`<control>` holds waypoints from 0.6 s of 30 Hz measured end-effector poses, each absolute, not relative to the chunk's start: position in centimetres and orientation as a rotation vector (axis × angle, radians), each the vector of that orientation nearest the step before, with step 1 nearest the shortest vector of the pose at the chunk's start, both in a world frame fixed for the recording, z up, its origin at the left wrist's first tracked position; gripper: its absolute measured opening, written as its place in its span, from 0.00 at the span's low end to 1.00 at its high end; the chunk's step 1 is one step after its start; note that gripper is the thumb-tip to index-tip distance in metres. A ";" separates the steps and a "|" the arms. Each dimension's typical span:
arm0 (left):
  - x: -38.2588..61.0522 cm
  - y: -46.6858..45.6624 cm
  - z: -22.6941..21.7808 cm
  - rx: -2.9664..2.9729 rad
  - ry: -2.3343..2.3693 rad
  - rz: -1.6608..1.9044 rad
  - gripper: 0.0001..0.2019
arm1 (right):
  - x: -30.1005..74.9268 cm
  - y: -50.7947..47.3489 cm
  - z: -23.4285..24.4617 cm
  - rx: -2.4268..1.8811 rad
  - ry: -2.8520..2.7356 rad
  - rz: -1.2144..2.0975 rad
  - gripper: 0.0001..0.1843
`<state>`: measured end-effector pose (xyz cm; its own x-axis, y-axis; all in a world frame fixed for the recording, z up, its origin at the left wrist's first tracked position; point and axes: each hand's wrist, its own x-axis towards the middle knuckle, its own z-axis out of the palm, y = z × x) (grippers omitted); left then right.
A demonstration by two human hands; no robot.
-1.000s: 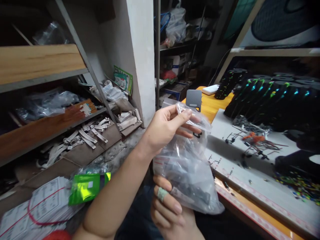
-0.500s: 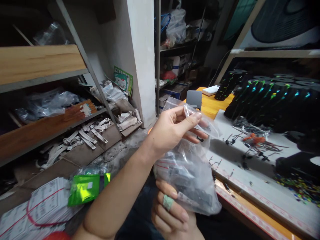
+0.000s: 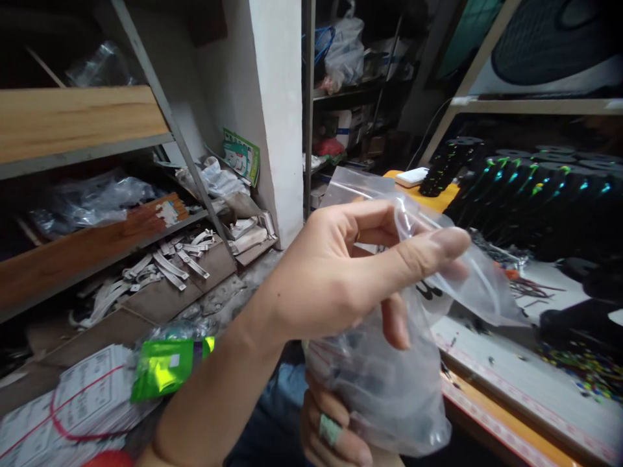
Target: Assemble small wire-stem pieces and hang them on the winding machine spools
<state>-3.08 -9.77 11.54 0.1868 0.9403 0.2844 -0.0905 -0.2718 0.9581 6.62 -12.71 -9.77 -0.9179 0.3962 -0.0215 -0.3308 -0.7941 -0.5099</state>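
Observation:
A clear plastic bag (image 3: 389,383) with dark contents, blurred by the film, hangs in front of me. At its top, my left hand (image 3: 341,272) pinches the loose plastic between thumb and fingers, and the mouth flap spreads to the right of the thumb. Just below the thumb shows a small black curved shape (image 3: 429,289); whether it is in the bag or printed on it I cannot tell. My right hand (image 3: 335,425), with green tape around one finger, is closed on the bag's lower left side. Part of that hand is hidden behind the bag.
Right of me stands a white-topped workbench (image 3: 549,383) with coloured beads (image 3: 584,373) and dark spools (image 3: 540,188). On the left are a shelf rack (image 3: 82,152), white strips in a cardboard box (image 3: 170,266), a green packet (image 3: 163,370) and banded printed cards (image 3: 87,389).
My left hand has come closer to the camera and moved right with the bag's top. The bag's lower part and my right hand have shifted slightly down and right.

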 end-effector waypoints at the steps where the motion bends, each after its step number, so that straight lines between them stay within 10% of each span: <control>1: -3.0 -10.0 11.7 1.458 0.871 1.294 0.10 | 6.9 -12.8 -9.6 -0.165 -0.727 2.676 0.15; 18: -2.5 -11.7 12.0 1.390 0.863 1.235 0.19 | 7.5 -13.6 -6.3 -0.119 -0.819 2.768 0.18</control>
